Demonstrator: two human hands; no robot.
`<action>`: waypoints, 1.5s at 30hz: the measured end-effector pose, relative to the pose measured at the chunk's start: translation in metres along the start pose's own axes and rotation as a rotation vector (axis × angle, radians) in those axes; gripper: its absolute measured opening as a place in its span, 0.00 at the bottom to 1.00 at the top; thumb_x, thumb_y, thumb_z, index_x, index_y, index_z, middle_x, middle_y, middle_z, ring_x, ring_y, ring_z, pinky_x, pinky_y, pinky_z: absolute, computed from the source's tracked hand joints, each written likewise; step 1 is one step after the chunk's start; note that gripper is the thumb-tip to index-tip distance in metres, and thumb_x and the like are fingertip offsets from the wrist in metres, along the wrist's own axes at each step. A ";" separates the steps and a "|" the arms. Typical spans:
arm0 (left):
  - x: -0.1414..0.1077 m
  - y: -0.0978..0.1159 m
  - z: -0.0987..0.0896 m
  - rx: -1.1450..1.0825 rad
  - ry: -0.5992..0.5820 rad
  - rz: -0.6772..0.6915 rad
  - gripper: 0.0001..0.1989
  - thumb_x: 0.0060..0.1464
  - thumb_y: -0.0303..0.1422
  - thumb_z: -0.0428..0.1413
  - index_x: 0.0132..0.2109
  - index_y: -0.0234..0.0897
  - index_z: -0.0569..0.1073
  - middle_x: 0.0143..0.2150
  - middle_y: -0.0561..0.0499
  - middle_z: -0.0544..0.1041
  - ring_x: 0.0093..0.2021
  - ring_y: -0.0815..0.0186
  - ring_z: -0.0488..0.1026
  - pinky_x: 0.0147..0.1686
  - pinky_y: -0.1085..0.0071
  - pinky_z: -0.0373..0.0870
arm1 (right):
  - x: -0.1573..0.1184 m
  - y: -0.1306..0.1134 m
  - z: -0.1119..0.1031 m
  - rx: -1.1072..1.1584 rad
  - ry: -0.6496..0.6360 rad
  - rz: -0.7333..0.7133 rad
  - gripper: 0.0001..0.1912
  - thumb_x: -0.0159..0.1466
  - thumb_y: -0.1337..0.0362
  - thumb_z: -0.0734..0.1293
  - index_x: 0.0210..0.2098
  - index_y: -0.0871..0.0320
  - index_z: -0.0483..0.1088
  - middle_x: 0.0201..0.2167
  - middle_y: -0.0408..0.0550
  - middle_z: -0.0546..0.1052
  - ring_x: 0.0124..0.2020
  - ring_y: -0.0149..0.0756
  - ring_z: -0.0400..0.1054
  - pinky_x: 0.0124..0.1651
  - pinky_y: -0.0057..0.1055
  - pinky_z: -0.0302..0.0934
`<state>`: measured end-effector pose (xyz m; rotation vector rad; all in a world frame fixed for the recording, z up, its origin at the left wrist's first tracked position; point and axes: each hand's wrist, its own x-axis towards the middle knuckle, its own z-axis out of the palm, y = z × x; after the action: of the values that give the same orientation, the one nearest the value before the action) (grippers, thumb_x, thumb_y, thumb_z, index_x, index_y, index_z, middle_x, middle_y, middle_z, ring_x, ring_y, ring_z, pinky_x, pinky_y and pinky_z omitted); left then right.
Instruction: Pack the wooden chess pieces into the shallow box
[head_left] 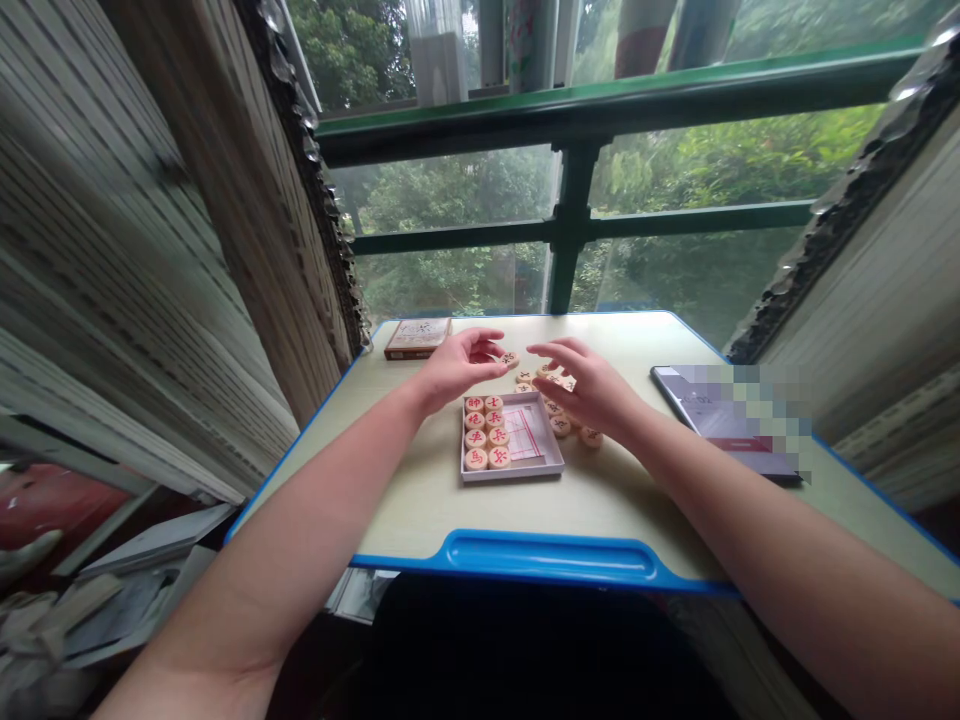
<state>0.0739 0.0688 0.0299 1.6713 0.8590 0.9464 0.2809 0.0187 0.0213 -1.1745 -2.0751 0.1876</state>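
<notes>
My left hand (466, 362) is beyond the open box, with a round wooden Chinese chess piece (510, 359) pinched at the tips of its thumb and fingers. My right hand (581, 382) hovers over a loose cluster of Chinese chess pieces (559, 425), its thumb and fingers apart and nothing visible between them. The hand covers part of that cluster. Between my forearms sits a shallow white box (512, 476). Several red-marked pieces (475, 439) stand face up in two columns in its left half. A folded paper with red lines (523, 432) shows on the right.
A closed flat box (417, 338) lies at the table's far left. On the right rests a phone (705, 415), partly blurred out. The pale table (405, 500) has a blue rim with a moulded groove (551, 560) at the near edge. Curtains hang on both sides.
</notes>
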 end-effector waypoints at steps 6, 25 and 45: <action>-0.006 0.003 0.005 -0.097 -0.123 -0.092 0.27 0.36 0.27 0.66 0.47 0.32 0.70 0.38 0.48 0.73 0.37 0.68 0.71 0.40 0.64 0.70 | 0.001 -0.016 0.006 0.045 -0.025 0.078 0.10 0.61 0.62 0.63 0.40 0.57 0.72 0.34 0.48 0.76 0.28 0.31 0.70 0.35 0.29 0.65; 0.000 -0.005 -0.003 0.288 -0.019 -0.064 0.14 0.44 0.24 0.50 0.38 0.31 0.77 0.36 0.46 0.78 0.39 0.64 0.72 0.42 0.68 0.67 | -0.001 -0.025 0.004 -0.126 -0.316 0.186 0.06 0.55 0.67 0.66 0.31 0.53 0.76 0.29 0.42 0.79 0.28 0.32 0.70 0.32 0.28 0.61; -0.001 -0.009 0.006 0.317 -0.130 -0.188 0.19 0.53 0.40 0.48 0.45 0.31 0.72 0.43 0.45 0.75 0.36 0.67 0.66 0.27 0.74 0.59 | -0.003 -0.037 0.007 -0.446 -0.431 0.120 0.14 0.60 0.56 0.62 0.39 0.52 0.75 0.40 0.48 0.73 0.34 0.35 0.68 0.33 0.28 0.58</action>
<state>0.0778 0.0678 0.0203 1.8572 1.0993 0.5881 0.2522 -0.0034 0.0318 -1.6436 -2.5058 0.0325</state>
